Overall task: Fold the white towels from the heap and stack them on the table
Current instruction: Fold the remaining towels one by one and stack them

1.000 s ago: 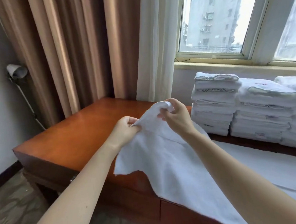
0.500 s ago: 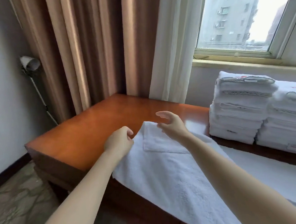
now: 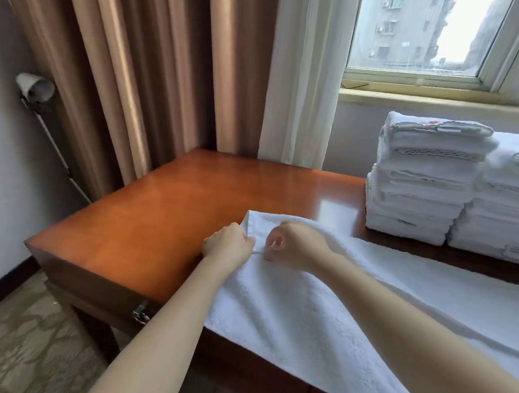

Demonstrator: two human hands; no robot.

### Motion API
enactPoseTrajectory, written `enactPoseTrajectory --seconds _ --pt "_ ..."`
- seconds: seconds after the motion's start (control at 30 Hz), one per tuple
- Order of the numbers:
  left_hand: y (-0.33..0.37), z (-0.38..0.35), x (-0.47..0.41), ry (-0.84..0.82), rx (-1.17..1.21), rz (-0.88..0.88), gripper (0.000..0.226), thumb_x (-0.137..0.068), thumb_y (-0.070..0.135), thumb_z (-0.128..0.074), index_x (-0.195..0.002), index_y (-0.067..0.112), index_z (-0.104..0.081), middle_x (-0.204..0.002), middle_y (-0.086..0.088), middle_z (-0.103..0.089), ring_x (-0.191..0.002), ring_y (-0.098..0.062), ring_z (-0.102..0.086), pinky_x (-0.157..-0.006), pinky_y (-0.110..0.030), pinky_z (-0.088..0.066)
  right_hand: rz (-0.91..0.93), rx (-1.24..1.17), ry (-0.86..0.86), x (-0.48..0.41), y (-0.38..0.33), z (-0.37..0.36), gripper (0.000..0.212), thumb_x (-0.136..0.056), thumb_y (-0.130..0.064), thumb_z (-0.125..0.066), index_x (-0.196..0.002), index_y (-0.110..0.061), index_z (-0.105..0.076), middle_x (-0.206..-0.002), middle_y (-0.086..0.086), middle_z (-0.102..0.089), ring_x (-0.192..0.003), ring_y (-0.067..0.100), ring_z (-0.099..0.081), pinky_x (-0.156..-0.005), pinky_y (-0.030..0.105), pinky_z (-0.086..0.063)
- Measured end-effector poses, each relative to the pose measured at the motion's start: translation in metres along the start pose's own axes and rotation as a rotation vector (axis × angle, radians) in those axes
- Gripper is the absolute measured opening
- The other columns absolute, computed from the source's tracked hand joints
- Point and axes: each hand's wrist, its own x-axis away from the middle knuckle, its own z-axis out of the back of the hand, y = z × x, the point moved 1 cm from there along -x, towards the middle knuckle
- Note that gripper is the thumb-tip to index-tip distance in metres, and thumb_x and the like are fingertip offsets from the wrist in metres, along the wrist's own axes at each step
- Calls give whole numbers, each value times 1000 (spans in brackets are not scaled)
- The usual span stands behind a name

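While both hands worked close together at the far left corner of the white towel (image 3: 291, 310), the left hand (image 3: 228, 243) had its fingers curled tight, gripping the towel's left edge just below that corner; the right hand (image 3: 292, 246), just beside it, was curled too, thumb and forefinger pinching a small ridge of cloth; the towel lay spread along the wooden table (image 3: 161, 215), its near edge drooping over the front; stacks of folded towels (image 3: 420, 185) stood well apart to the right.
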Motion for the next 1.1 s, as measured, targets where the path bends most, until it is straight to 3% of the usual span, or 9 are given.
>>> enactPoseTrajectory --seconds 0.17,0.27,0.4,0.5,0.63,0.77,0.87,1.0,1.1 --pt "5 0 -5 -4 46 9 27 -90 31 -50 -65 21 -51 -72 3 -59 -86 -29 -61 -76 -31 -39 82 108 51 0 0 -6 21 -96 -29 -52 -95 -19 -71 -98 -2 -64 -88 19 -60 -55 28 -34" --pt "4 7 -12 63 160 2 12 -96 29 -48 -89 22 -55 -95 3 -64 -91 -25 -58 -76 -31 -39 -28 -179 89 -9 -11 4 21 -91 -23 -56 -83 -8 -69 -86 9 -70 -76 27 -62 -60 39 -49" --pt "-1 22 -25 177 236 18 12 -98 25 -43 -96 21 -54 -97 1 -65 -82 -24 -56 -62 -32 -36 -68 -616 118 -14 -23 13 16 -90 -15 -61 -81 -17 -73 -77 1 -73 -70 21 -71 -69 40 -58" --pt "-3 22 -27 202 96 18 14 -97 20 -45 -107 21 -54 -109 0 -66 -97 -26 -60 -74 -33 -41 -71 -575 116 -7 -16 10 20 -89 -16 -58 -84 -29 -71 -85 -6 -73 -77 15 -71 -77 40 -59" --pt "12 8 -21 324 20 -125 44 -90 12 -52 -131 23 -48 -135 -2 -49 -125 -25 -45 -102 -36 -31 -149 -523 238 8 15 16 26 -88 -16 -53 -86 -37 -69 -96 -11 -72 -95 8 -66 -84 36 -56" --pt "49 -13 -14 210 137 -449 35 -92 16 -50 -124 25 -61 -129 3 -56 -124 -19 -48 -101 -34 -38 -276 -381 307 28 51 22 32 -90 -13 -49 -104 -33 -70 -110 -13 -70 -104 10 -63 -85 31 -51" --pt "73 -34 -11 121 107 -541 30 -98 26 -47 -125 26 -61 -129 5 -57 -129 -17 -46 -97 -33 -38 -336 -246 259 47 80 23 39 -92 -12 -45 -123 -28 -64 -127 -7 -64 -114 16 -60 -87 32 -48" --pt "86 -62 -9 -90 -207 -473 51 -104 43 -30 -152 27 -31 -163 -6 -20 -152 -24 -10 -120 -46 -11 -326 -84 122 69 103 13 41 -98 -25 -41 -137 -22 -49 -144 1 -49 -138 23 -39 -116 44 -23" --pt "81 -66 -10 -163 -282 -315 67 -98 65 -18 -157 37 -8 -167 -1 4 -153 -28 7 -118 -60 2 -297 44 -30 74 108 2 53 -103 -43 -26 -154 -28 -25 -165 5 -15 -153 21 -5 -122 47 4"
